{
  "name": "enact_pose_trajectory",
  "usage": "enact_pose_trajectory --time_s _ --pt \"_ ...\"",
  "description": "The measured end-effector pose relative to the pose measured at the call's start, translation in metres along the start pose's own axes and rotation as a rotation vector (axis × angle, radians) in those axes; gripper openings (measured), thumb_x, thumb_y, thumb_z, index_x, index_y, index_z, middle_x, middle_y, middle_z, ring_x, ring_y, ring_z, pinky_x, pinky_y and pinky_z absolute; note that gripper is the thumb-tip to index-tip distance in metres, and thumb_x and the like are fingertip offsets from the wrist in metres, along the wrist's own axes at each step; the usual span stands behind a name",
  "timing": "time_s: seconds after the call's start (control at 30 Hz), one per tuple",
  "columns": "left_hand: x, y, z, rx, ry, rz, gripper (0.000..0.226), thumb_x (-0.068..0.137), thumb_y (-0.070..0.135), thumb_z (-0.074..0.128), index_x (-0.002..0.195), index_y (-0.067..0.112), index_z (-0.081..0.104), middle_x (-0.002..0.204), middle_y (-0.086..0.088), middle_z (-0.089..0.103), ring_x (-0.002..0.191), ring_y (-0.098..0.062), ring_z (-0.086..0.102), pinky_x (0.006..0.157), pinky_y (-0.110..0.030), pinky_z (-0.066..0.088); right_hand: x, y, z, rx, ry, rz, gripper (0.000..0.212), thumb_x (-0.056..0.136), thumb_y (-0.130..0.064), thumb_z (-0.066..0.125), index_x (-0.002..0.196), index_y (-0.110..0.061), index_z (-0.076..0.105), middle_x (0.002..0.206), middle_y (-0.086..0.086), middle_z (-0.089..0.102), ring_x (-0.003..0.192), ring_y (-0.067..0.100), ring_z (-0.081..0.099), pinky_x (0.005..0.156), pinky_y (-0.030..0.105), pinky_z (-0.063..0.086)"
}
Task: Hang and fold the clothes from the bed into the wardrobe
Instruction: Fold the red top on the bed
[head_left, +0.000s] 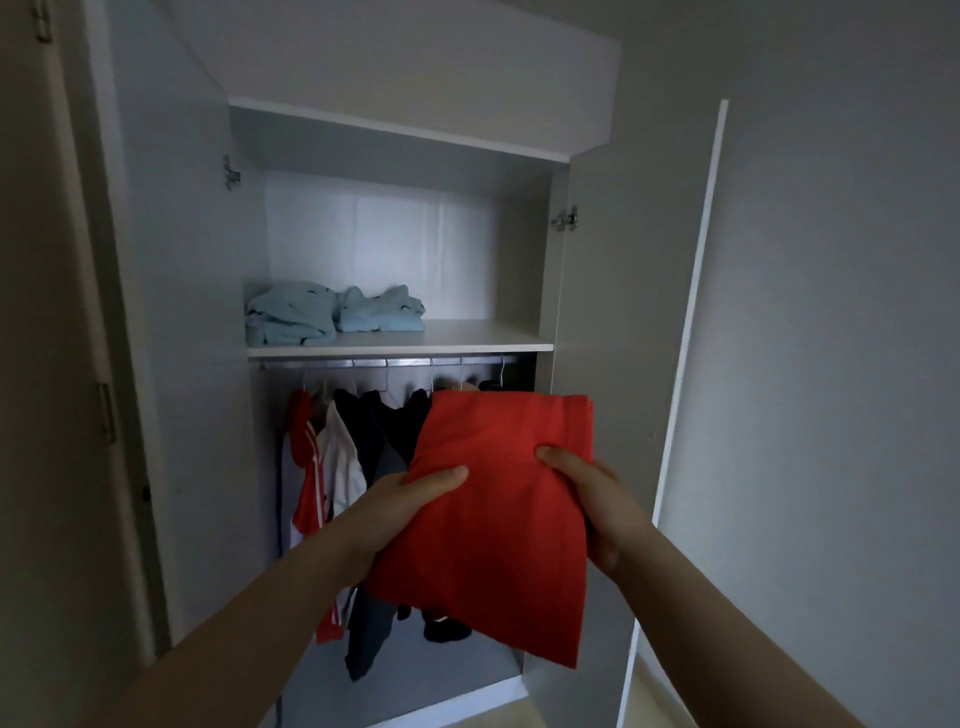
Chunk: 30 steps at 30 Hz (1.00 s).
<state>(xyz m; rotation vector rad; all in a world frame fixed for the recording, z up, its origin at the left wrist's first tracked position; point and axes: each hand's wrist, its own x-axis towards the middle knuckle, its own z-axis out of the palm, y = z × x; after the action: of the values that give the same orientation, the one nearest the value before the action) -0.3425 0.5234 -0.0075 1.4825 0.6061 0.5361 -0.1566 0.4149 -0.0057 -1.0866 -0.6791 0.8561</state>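
While the left hand (400, 506) and right hand (602, 499) pinch the folded red garment (498, 535), keep it flat. Slide it onto the shelf (488, 336).

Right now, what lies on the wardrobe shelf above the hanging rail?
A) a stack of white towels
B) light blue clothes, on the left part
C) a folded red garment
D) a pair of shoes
B: the light blue clothes lie on the left part of the shelf. The red garment is lower, gripped by the left hand and the right hand.
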Motion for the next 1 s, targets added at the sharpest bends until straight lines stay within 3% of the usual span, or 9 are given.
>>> enact_pose_trajectory --time_s 0.1,0.2,0.27,0.4,0.53,0.7,0.87,1.0 --pt "0.061 0.002 -0.014 -0.014 0.049 0.055 0.033 0.076 0.043 0.070 0.105 0.027 0.067 0.099 0.000 0.075 0.089 -0.019 0.072 0.068 -0.027 0.057 0.066 0.007 -0.005 -0.020 -0.013 -0.033 0.035 0.086 -0.020 0.068 0.119 -0.008 0.063 0.102 0.014 0.074 0.091 0.028 0.072 0.070 0.034 0.060" --pt "0.125 0.001 -0.025 -0.044 0.141 0.086 0.035 0.078 0.042 0.070 0.108 0.024 0.067 0.101 -0.003 0.074 0.091 -0.022 0.072 0.082 -0.036 0.056 0.131 0.014 -0.014 -0.028 -0.050 -0.032 0.040 0.086 -0.025 0.068 0.123 -0.011 0.062 0.107 0.012 0.073 0.097 0.028 0.070 0.089 0.042 0.055" --pt "0.159 0.003 -0.029 -0.058 0.183 0.110 0.033 0.077 0.040 0.070 0.107 0.025 0.067 0.099 -0.003 0.075 0.090 -0.021 0.072 0.080 -0.034 0.056 0.167 0.015 -0.021 -0.031 -0.087 -0.017 0.043 0.085 -0.029 0.069 0.124 -0.013 0.061 0.109 0.011 0.072 0.100 0.027 0.070 0.093 0.044 0.053" --pt "0.235 0.018 -0.041 -0.104 0.260 0.154 0.025 0.078 0.037 0.072 0.101 0.028 0.068 0.094 0.000 0.075 0.084 -0.018 0.073 0.065 -0.027 0.057 0.247 0.005 -0.031 -0.050 -0.153 -0.038 0.051 0.082 -0.031 0.072 0.129 -0.018 0.057 0.114 0.009 0.071 0.103 0.026 0.069 0.087 0.040 0.056" --pt "0.304 0.022 -0.061 -0.138 0.306 0.183 0.031 0.080 0.036 0.072 0.108 0.023 0.068 0.100 -0.005 0.074 0.091 -0.024 0.071 0.081 -0.038 0.056 0.311 0.007 -0.029 -0.082 -0.224 -0.046 0.054 0.079 -0.035 0.074 0.129 -0.028 0.054 0.114 0.001 0.071 0.103 0.021 0.069 0.080 0.035 0.057" --pt "0.386 0.028 -0.091 -0.128 0.317 0.231 0.024 0.083 0.035 0.070 0.104 0.024 0.069 0.096 -0.001 0.075 0.088 -0.020 0.072 0.076 -0.033 0.055 0.387 0.013 -0.020 -0.170 -0.209 -0.152 0.044 0.081 -0.030 0.074 0.118 -0.041 0.054 0.104 -0.015 0.072 0.095 0.009 0.070 0.068 0.020 0.056" --pt "0.463 0.049 -0.131 -0.051 0.304 0.272 0.023 0.082 0.043 0.069 0.102 0.030 0.068 0.098 0.003 0.074 0.090 -0.017 0.071 0.082 -0.035 0.055 0.470 0.009 -0.003 -0.197 -0.161 -0.208 0.044 0.085 -0.023 0.071 0.125 -0.032 0.056 0.110 -0.006 0.072 0.100 0.016 0.070 0.087 0.037 0.056" --pt "0.527 0.069 -0.159 0.033 0.300 0.292 0.037 0.083 0.051 0.064 0.110 0.026 0.067 0.105 0.001 0.072 0.096 -0.019 0.069 0.094 -0.041 0.051 0.532 -0.005 0.008 -0.203 -0.100 -0.291 0.033 0.087 -0.017 0.067 0.116 -0.032 0.060 0.102 -0.008 0.074 0.093 0.014 0.071 0.069 0.025 0.057"
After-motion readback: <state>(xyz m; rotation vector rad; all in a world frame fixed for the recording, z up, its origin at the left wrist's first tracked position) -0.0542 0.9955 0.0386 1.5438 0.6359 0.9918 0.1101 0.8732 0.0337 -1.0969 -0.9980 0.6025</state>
